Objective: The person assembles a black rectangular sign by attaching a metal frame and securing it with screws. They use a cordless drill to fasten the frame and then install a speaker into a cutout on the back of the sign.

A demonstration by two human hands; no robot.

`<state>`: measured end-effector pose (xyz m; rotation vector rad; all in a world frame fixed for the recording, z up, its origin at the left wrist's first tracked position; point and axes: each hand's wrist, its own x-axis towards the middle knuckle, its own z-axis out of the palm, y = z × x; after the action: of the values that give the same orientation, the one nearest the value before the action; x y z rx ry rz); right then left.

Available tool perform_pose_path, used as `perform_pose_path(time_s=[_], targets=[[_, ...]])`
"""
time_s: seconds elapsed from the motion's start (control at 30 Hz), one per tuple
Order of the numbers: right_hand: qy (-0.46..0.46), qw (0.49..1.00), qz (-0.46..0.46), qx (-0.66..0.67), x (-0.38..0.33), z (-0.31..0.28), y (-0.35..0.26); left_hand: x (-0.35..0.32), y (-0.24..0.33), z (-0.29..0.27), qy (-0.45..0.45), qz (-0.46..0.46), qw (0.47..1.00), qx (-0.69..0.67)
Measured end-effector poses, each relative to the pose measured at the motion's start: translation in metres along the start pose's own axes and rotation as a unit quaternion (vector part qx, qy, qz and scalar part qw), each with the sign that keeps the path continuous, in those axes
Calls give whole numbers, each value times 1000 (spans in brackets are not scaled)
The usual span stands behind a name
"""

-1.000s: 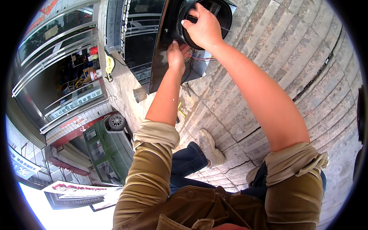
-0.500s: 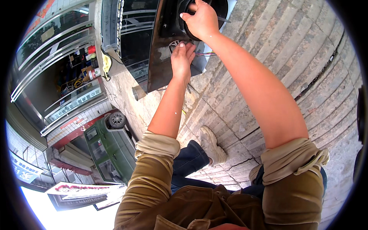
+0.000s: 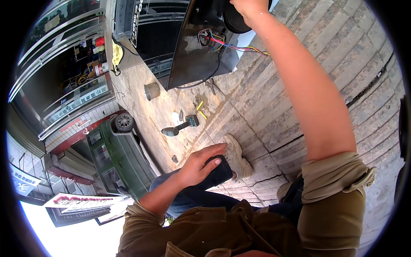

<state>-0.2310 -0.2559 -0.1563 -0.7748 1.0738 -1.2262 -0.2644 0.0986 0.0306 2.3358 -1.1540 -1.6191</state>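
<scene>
Along the top edge my right hand (image 3: 251, 9) is at a round black part (image 3: 235, 20) of a dark metal housing (image 3: 188, 60). Its fingers are cut off by the picture's edge. Red, blue and yellow wires (image 3: 233, 46) run out of an opening in the housing's side, and a black cable (image 3: 214, 73) hangs beside them. Lower down, my left hand (image 3: 199, 167) lies over my bent leg with its fingers stretched out. Dark material, apparently my trouser leg (image 3: 220, 173), shows under those fingers.
On the paving lie a cordless power tool (image 3: 180, 127), two yellow strips (image 3: 202, 115) and a metal cup (image 3: 151, 91). My shoe (image 3: 237, 156) stands near my left hand. A green vehicle (image 3: 122, 158) is parked at left, below an open shopfront (image 3: 68, 64).
My left hand has left the housing's side and come down to my leg, uncovering the wires. My right hand has shifted up and right, partly out of the picture. The power tool has come into view.
</scene>
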Motion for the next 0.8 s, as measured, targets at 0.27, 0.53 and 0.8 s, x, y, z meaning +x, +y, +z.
perform_pose_path(time_s=[0.27,0.53,0.8], targets=[[-77,984,130,95,2,-3,-42,-4,-37,-1,84,85,991,60],[-19,984,162,68,-12,1,-38,13,-56,-14,18,67,994,79],[13,991,131,3,-16,-18,-39,26,-71,-19,-1,72,993,95]])
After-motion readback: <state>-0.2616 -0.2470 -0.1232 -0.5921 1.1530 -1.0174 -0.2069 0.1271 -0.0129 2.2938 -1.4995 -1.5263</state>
